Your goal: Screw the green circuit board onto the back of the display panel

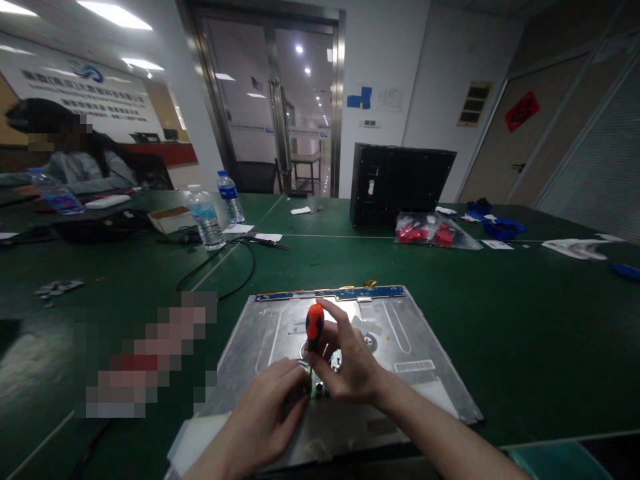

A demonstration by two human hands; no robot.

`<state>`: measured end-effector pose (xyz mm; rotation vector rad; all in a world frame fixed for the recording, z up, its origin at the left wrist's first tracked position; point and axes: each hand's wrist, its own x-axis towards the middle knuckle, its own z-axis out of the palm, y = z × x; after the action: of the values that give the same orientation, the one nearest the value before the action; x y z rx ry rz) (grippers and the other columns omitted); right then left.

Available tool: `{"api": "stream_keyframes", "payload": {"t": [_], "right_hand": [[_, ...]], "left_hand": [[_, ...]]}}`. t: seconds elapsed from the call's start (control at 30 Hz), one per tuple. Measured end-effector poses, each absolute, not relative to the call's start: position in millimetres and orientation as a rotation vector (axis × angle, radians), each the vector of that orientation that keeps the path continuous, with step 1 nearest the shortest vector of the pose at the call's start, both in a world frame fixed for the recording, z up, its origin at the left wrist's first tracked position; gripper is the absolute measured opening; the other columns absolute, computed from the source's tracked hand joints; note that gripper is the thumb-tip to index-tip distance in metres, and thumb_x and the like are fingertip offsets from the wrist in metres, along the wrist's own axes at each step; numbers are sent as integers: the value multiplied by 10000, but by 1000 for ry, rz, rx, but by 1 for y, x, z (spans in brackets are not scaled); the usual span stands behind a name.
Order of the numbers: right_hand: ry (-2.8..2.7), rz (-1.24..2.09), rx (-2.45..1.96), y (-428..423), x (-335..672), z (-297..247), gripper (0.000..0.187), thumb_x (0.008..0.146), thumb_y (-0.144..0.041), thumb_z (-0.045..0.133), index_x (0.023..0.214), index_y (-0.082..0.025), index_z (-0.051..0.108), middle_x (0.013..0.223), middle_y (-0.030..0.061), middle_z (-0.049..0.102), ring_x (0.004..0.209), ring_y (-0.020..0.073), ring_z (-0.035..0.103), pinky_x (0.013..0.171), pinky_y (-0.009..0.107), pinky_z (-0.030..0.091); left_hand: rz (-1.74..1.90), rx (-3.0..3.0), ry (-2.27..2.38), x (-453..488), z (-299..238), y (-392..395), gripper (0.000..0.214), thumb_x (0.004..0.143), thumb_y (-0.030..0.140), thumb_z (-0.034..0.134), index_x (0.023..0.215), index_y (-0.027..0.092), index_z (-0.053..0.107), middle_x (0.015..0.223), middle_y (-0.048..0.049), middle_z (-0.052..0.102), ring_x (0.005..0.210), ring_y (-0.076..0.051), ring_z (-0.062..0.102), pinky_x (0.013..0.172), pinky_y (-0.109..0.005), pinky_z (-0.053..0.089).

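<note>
A flat metal display panel (pixel 425 333) lies in front of me on the green table, with a narrow blue circuit board (pixel 385 292) along its far edge. My right hand (pixel 350 360) is closed around an orange and black screwdriver (pixel 315 320), its handle upright and the index finger near its top. The screwdriver's tip points down at a small green board (pixel 320 389) near the panel's middle. Close beside it, my left hand (pixel 275 400) has its fingers curled at that board. Whatever its fingertips pinch is hidden.
Water bottles (pixel 205 220) and a black cable (pixel 253 267) are at the left. Farther back stand a black monitor casing (pixel 400 187) and a plastic bag of red parts (pixel 435 230). Blue trays (pixel 504 229) sit at the right. Another person (pixel 90 153) sits at the far left.
</note>
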<state>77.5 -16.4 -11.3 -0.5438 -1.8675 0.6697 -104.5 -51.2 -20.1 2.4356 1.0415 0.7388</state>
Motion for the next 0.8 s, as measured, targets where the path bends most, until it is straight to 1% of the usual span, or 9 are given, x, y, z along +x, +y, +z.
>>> {"api": "stream_keyframes", "payload": {"t": [0.13, 0.33, 0.43, 0.57, 0.67, 0.8], "right_hand": [[-1899, 623, -551, -16, 79, -11, 807, 836, -169, 556, 1495, -260, 100, 838, -3, 583, 516, 95, 531, 442, 206, 481], [-1947, 480, -505, -15, 80, -10, 786, 877, -256, 585, 1485, -259, 87, 789, -29, 550, 480, 83, 470, 421, 187, 411], [-1978, 470, -523, -15, 80, -10, 811, 877, -270, 603, 1486, -245, 67, 799, -21, 563, 495, 90, 482, 437, 194, 420], [-1978, 515, -517, -17, 82, -8, 821, 842, -211, 568, 1492, -234, 67, 829, -4, 583, 511, 100, 494, 452, 208, 427], [-1979, 540, -523, -17, 82, -8, 840, 804, -157, 532, 1496, -227, 61, 834, 0, 597, 516, 105, 503, 458, 211, 428], [-1968, 535, -529, -17, 81, -9, 851, 783, -141, 523, 1499, -226, 70, 833, 2, 609, 507, 107, 516, 452, 214, 423]], "left_hand": [[713, 2435, 1029, -105, -21, -49, 139, 862, 146, 471, 901, 213, 586, 867, -57, 634, 800, -211, 601, 719, -312, 502], [765, 2410, 988, -105, -20, -50, 219, 866, 120, 462, 1003, 222, 600, 969, -67, 672, 886, -224, 635, 765, -328, 515], [769, 2410, 1020, -105, -22, -51, 190, 871, 127, 465, 979, 215, 594, 941, -66, 672, 854, -225, 636, 732, -331, 512], [758, 2417, 1027, -106, -22, -51, 171, 869, 135, 474, 970, 212, 590, 915, -67, 660, 841, -226, 628, 721, -330, 505], [761, 2408, 1051, -106, -23, -51, 144, 849, 137, 491, 913, 210, 597, 866, -59, 641, 792, -215, 607, 699, -317, 495], [750, 2409, 1078, -106, -23, -51, 112, 832, 153, 504, 867, 206, 595, 819, -52, 612, 761, -210, 584, 675, -308, 484]]}}
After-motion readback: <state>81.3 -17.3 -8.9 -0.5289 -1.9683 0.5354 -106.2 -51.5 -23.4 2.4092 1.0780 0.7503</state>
